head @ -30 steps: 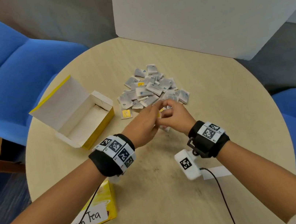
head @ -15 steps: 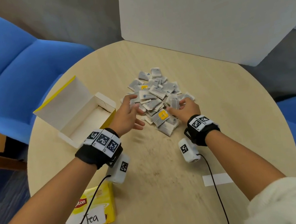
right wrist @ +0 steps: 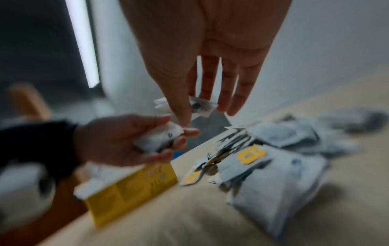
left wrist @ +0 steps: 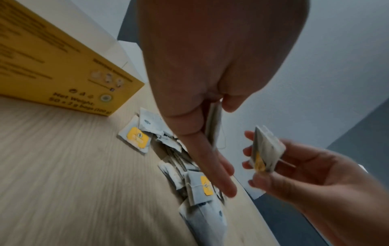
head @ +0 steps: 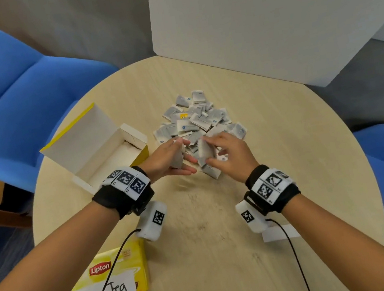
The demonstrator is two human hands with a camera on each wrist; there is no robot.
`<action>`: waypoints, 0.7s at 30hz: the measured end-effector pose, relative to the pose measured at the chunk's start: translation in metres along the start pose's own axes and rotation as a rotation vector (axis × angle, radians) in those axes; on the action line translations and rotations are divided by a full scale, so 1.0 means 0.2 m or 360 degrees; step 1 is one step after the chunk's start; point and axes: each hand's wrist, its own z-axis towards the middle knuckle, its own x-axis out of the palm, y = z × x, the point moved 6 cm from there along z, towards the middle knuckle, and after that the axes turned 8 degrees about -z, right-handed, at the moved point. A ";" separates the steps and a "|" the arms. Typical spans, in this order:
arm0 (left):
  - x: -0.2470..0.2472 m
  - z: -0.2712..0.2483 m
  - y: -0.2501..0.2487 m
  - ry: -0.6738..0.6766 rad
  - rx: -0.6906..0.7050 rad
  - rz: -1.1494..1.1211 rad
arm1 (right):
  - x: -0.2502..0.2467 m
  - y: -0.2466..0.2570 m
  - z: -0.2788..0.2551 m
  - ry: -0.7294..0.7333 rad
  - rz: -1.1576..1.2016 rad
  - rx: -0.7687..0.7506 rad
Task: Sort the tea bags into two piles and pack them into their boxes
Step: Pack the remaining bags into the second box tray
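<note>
A heap of grey tea bags (head: 197,122) lies mid-table, some with blue tags, a few with yellow tags (right wrist: 250,154). My left hand (head: 184,156) hovers at the heap's near left edge and holds a few tea bags (head: 177,158) between thumb and fingers. My right hand (head: 207,149) is just to its right and pinches a small stack of tea bags (left wrist: 266,149); one shows a blue tag (right wrist: 199,106), another a yellow one. An open, empty yellow box (head: 103,156) stands left of the heap. The "Green Tea" box (head: 102,285) lies closed at the near left.
A white board (head: 254,16) stands at the table's far edge. Blue chairs (head: 9,80) flank the round wooden table (head: 197,219) on both sides. A strip of white tape (head: 281,233) sits near my right wrist. Camera cables trail toward me.
Both hands were spread over the heap half a second ago. They have since drawn back and up together, each now holding tea bags.
</note>
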 end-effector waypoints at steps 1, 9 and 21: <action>0.00 -0.01 0.00 0.0035 -0.0058 -0.0067 | 0.01 0.05 0.00 0.0028 -0.0111 -0.0176; 0.03 -0.07 0.04 0.0268 -0.0369 0.0014 | 0.10 0.27 0.00 0.0188 -0.0253 -0.0684; -0.12 -0.03 0.06 0.0035 -0.0352 0.0154 | -0.04 -0.15 0.11 0.0131 -0.0377 0.0174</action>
